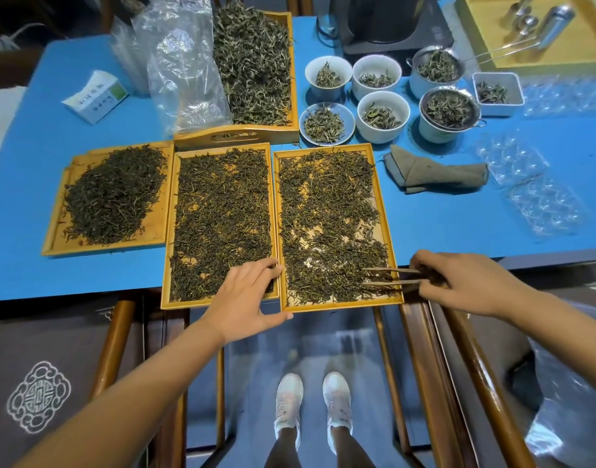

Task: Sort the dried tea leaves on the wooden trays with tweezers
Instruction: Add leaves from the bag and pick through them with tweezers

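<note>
Three flat wooden trays of dark dried tea leaves lie side by side on the blue table: a left tray [57, 231] with a heap, a middle tray [170, 231] and a right tray [387, 231] with leaves spread thin. My right hand [465, 282] holds wooden tweezers [391, 276] whose tips are apart over the leaves at the right tray's near right corner. My left hand [249, 298] grips the near left corner of the right tray, fingers resting on the rim between the middle and right trays.
A deeper handled tray [293, 96] of lighter leaves and plastic bags [185, 69] stand behind. White bowls [328, 76], strainers [450, 109], a folded grey cloth [435, 173] and clear blister packs [526, 184] lie to the right. Wooden chairs [114, 346] flank my feet below the table edge.
</note>
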Demonstrator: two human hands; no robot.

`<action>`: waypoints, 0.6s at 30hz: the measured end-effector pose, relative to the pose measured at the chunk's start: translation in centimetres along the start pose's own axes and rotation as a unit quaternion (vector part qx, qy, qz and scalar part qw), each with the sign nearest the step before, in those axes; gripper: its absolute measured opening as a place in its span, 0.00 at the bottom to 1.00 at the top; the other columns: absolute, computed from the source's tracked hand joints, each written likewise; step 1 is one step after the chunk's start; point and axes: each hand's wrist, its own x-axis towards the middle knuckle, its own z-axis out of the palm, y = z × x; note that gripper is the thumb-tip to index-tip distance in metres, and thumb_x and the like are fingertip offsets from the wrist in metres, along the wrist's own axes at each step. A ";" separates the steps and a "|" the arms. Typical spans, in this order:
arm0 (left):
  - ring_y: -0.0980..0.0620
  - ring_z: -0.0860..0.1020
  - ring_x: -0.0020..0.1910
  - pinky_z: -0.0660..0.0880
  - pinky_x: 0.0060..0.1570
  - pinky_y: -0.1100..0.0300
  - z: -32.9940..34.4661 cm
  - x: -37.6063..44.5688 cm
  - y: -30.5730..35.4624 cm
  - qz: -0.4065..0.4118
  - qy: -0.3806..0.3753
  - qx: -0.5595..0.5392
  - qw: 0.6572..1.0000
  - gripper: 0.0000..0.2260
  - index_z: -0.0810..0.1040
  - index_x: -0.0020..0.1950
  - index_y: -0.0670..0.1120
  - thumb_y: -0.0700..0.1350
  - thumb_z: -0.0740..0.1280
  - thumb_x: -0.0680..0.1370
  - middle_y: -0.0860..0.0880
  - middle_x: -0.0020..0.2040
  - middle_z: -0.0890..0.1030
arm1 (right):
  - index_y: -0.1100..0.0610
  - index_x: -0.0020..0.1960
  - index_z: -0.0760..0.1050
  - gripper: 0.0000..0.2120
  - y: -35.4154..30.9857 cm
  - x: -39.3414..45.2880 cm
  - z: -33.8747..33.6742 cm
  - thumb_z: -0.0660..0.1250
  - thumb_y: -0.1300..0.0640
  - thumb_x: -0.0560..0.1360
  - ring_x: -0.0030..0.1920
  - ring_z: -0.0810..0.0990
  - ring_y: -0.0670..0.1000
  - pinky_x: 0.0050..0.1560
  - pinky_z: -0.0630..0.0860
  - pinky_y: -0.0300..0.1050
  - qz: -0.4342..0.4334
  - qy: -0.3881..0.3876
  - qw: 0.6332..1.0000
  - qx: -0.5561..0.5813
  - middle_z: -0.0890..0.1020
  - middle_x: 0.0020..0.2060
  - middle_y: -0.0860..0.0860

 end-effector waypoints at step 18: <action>0.47 0.68 0.65 0.63 0.62 0.51 0.0 0.0 -0.1 0.004 -0.003 0.008 1.000 0.36 0.69 0.68 0.45 0.67 0.64 0.69 0.48 0.68 0.69 | 0.49 0.53 0.67 0.09 0.9 2.2 1.1 0.61 0.48 0.76 0.32 0.74 0.48 0.29 0.66 0.44 0.117 0.039 0.988 0.096 0.76 0.32 0.47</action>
